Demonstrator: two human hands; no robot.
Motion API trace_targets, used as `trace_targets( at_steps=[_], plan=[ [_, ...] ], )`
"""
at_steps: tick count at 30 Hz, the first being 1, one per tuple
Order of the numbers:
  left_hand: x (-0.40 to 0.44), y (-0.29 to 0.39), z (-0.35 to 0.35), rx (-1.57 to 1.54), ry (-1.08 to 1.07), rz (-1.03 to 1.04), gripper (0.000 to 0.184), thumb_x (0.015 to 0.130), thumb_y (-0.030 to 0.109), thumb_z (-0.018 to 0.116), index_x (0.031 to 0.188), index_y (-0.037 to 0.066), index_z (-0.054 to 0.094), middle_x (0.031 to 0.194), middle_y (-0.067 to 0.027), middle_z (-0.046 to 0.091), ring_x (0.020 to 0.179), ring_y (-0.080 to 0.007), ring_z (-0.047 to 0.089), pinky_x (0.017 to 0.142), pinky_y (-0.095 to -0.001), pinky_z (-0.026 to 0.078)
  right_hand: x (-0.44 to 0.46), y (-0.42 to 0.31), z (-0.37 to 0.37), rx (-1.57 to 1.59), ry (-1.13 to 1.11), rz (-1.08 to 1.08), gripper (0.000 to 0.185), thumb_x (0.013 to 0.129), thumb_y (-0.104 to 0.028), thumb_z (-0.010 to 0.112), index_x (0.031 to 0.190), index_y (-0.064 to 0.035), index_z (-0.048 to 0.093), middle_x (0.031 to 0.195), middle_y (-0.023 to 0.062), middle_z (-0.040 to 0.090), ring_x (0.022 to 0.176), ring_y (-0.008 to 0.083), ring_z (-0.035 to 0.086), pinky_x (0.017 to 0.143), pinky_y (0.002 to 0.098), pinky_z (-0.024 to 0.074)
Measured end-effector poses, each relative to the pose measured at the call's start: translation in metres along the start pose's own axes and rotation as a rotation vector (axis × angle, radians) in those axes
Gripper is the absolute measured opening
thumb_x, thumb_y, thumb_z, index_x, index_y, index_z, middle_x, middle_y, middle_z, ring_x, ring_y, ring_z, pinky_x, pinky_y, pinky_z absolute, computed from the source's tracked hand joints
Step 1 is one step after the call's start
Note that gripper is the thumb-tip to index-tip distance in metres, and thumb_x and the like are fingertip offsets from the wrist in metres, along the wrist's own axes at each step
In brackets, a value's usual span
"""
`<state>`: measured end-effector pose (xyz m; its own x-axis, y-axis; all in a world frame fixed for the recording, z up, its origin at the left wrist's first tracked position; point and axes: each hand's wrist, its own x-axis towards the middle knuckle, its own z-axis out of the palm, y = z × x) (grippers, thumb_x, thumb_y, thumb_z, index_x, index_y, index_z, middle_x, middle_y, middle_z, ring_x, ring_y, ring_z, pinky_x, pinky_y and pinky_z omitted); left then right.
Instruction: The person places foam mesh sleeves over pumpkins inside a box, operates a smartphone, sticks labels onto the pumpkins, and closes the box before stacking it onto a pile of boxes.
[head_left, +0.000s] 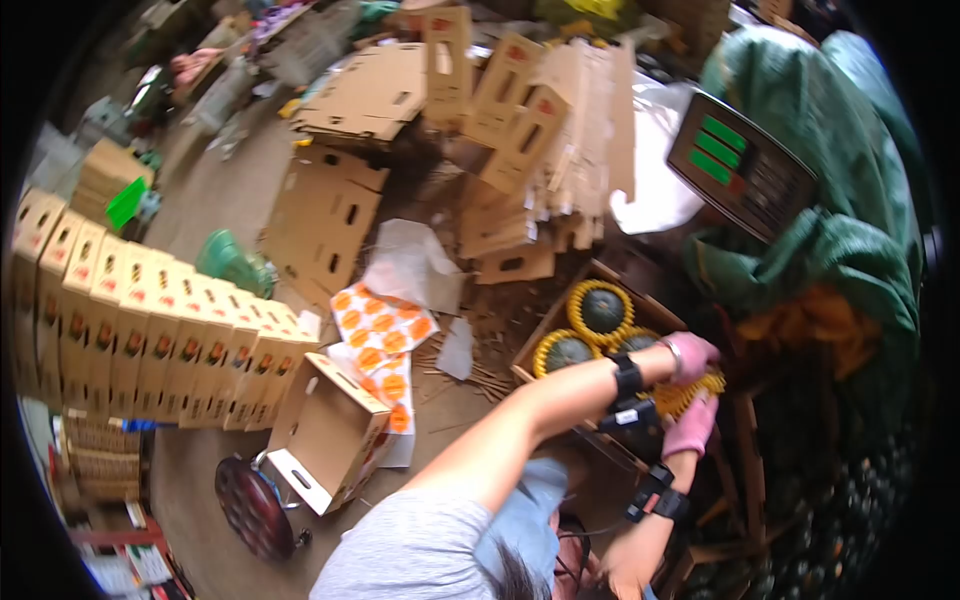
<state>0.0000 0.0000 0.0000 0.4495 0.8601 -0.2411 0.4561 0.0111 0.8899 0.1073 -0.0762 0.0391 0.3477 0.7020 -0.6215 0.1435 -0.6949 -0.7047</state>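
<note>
Both hands wear pink gloves, and a yellow foam net (690,395) is held between them at the right side of a cardboard box (527,352). From above, my left hand (690,357) grips the net; my right hand (692,426) has its fingers against the lower side. Whether something is inside this net is unclear. In the box, dark green round fruits sit in yellow nets: one at the top (603,310), one at the left (566,356), and another (640,341) partly behind my left wrist.
A scale display (742,165) and green tarp (800,120) are at upper right. Flat cardboard (590,130) is piled above the box. An open carton (335,425), a round dark stool (255,508) and a row of cartons (150,330) stand left. Many dark fruits (840,520) lie lower right.
</note>
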Motion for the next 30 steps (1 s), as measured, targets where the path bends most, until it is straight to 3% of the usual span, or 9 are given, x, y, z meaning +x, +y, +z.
trace_targets(
  at_steps=[2, 3, 5, 8, 13, 17, 23, 27, 30],
  plan=[
    [0.02, 0.001, -0.004, -0.078, -0.063, -0.006, 0.033, 0.087, 0.027, 0.054, 0.116, 0.013, 0.061, 0.109, -0.0149, 0.064, 0.1, -0.0325, 0.06, 0.086, -0.0374, 0.048, 0.03, 0.001, -0.005, 0.074, 0.032, -0.041, 0.042, 0.094, -0.043, 0.04, 0.13, -0.0216, 0.041, 0.119, 0.0007, 0.054, 0.099, 0.0189, 0.054, 0.07, 0.035, 0.043],
    [-0.038, -0.075, -0.1, 0.188, -0.045, -0.052, 0.033, 0.088, 0.027, 0.054, 0.116, 0.013, 0.06, 0.109, -0.0148, 0.064, 0.1, -0.0322, 0.06, 0.086, -0.0367, 0.048, 0.015, 0.025, 0.137, 0.271, -0.127, -0.107, 0.043, 0.095, -0.042, 0.04, 0.132, -0.0198, 0.04, 0.117, 0.0013, 0.055, 0.098, 0.0171, 0.054, 0.071, 0.0326, 0.0436],
    [-0.04, -0.082, -0.106, 0.04, 0.013, 0.031, 0.031, 0.089, 0.027, 0.055, 0.114, 0.011, 0.06, 0.105, -0.0147, 0.064, 0.097, -0.0317, 0.061, 0.084, -0.0368, 0.048, 0.005, 0.012, 0.141, 0.275, -0.083, -0.154, 0.042, 0.096, -0.038, 0.04, 0.132, -0.015, 0.041, 0.114, 0.0037, 0.055, 0.095, 0.0167, 0.055, 0.07, 0.0299, 0.0449],
    [-0.086, -0.055, -0.141, -0.118, 0.185, 0.191, 0.025, 0.089, 0.028, 0.055, 0.105, 0.009, 0.058, 0.095, -0.0186, 0.062, 0.091, -0.0342, 0.059, 0.08, -0.0398, 0.047, -0.01, 0.0, 0.137, 0.195, -0.018, -0.587, 0.037, 0.099, -0.026, 0.039, 0.129, -0.0039, 0.044, 0.113, 0.0088, 0.055, 0.092, 0.0155, 0.055, 0.076, 0.0279, 0.0472],
    [-0.152, -0.071, -0.146, 0.095, 0.412, 0.04, 0.025, 0.089, 0.032, 0.056, 0.106, 0.012, 0.058, 0.087, -0.0224, 0.056, 0.086, -0.0388, 0.055, 0.076, -0.0453, 0.045, -0.024, 0.003, 0.15, 0.084, -0.371, -0.444, 0.029, 0.099, -0.026, 0.042, 0.118, -0.005, 0.046, 0.102, 0.0024, 0.053, 0.088, 0.0104, 0.05, 0.074, 0.0245, 0.0439],
    [-0.133, -0.114, -0.138, -0.287, 0.504, 0.219, 0.024, 0.09, 0.027, 0.055, 0.102, 0.005, 0.055, 0.091, -0.0172, 0.061, 0.087, -0.0296, 0.059, 0.079, -0.0374, 0.047, -0.004, 0.0, 0.175, 0.089, -0.27, -0.68, 0.022, 0.099, -0.022, 0.043, 0.112, -0.0057, 0.048, 0.094, 0.0011, 0.054, 0.078, 0.0097, 0.049, 0.07, 0.0244, 0.0441],
    [-0.104, -0.134, -0.126, -0.597, 0.694, 0.036, 0.017, 0.091, 0.018, 0.057, 0.094, 0.001, 0.056, 0.078, -0.0038, 0.056, 0.078, -0.012, 0.049, 0.075, -0.0281, 0.045, 0.03, -0.015, 0.17, -0.125, -0.094, -0.758, 0.019, 0.097, -0.019, 0.047, 0.097, -0.0022, 0.056, 0.087, 0.003, 0.059, 0.078, 0.0101, 0.051, 0.073, 0.0241, 0.0444],
    [-0.096, -0.15, -0.127, -0.657, 0.567, -0.153, 0.019, 0.09, 0.021, 0.059, 0.09, 0.001, 0.059, 0.083, -0.0063, 0.062, 0.078, -0.0136, 0.054, 0.073, -0.0304, 0.047, 0.079, -0.005, 0.167, 0.158, -0.344, -0.393, 0.022, 0.096, -0.02, 0.049, 0.093, 0.0003, 0.057, 0.085, 0.0054, 0.061, 0.077, 0.0134, 0.054, 0.071, 0.0278, 0.0472],
    [-0.11, -0.124, -0.136, -0.159, 0.605, -0.215, 0.023, 0.091, 0.023, 0.056, 0.099, 0.002, 0.054, 0.091, -0.0182, 0.063, 0.084, -0.0329, 0.06, 0.073, -0.0405, 0.049, 0.09, -0.003, 0.163, 0.048, -0.341, -0.38, 0.024, 0.095, -0.023, 0.05, 0.102, -0.0008, 0.055, 0.09, 0.0078, 0.061, 0.081, 0.0151, 0.056, 0.071, 0.0287, 0.0482]
  ],
)
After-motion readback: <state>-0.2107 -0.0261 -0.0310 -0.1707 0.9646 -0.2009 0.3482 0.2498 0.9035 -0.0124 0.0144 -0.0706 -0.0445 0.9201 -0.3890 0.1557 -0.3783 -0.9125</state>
